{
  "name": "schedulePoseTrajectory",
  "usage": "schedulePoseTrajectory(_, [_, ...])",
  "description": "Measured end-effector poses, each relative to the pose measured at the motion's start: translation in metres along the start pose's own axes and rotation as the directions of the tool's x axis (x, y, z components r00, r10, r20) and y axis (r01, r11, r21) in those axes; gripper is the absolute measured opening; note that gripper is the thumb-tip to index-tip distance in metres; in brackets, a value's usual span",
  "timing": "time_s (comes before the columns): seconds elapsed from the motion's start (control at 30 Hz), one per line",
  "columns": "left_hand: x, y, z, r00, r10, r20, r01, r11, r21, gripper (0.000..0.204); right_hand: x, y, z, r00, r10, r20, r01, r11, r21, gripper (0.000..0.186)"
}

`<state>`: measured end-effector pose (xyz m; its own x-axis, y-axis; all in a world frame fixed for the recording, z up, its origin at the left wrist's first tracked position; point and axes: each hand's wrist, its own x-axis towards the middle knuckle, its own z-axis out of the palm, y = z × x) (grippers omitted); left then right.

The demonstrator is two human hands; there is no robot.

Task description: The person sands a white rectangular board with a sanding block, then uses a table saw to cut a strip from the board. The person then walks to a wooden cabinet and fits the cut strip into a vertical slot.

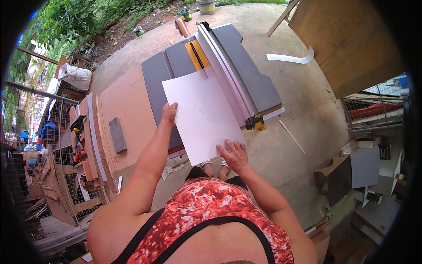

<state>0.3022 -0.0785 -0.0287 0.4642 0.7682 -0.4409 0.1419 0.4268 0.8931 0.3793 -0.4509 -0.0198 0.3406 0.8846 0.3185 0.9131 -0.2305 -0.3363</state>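
Note:
A white rectangular panel (203,110) lies over the grey table saw (180,61), its right side along the long metal fence (224,75). The yellow insert (193,53) with a dark slot shows just beyond the panel's far edge. My left hand (170,113) grips the panel's left edge, thumb on top. My right hand (234,154) holds the near edge toward the right corner, fingers curled over the top. Whatever lies under the panel is hidden.
A brown board (127,97) with a grey block (118,134) adjoins the saw on the left. Tools (78,149) and wire fencing stand further left. A white strip (290,58) and thin stick (292,137) lie on the concrete. A plywood sheet (329,35) stands right.

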Motion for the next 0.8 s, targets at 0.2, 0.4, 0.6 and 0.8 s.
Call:
schedulePoseTrajectory(0.2, [0.004,0.007,0.006,1.000,0.000,-0.010,0.000,1.000,-0.016,0.030,0.008,0.002,0.001,1.000,0.016,0.012,-0.016,1.000,0.010,0.048])
schedulePoseTrajectory(0.4, [0.017,0.008,0.001,0.999,0.025,-0.029,-0.024,0.999,0.033,0.028,0.016,0.002,0.003,1.000,0.021,0.019,-0.021,1.000,-0.001,0.050])
schedulePoseTrajectory(0.6, [0.022,0.014,0.003,0.998,0.011,-0.056,-0.008,0.999,0.053,0.029,0.024,0.004,0.005,1.000,0.018,0.022,-0.018,1.000,-0.020,0.049])
schedulePoseTrajectory(0.8, [0.020,0.024,0.011,0.998,-0.042,-0.052,0.043,0.999,0.021,0.037,0.030,0.006,0.005,0.998,0.038,0.050,-0.035,0.998,-0.056,0.050])
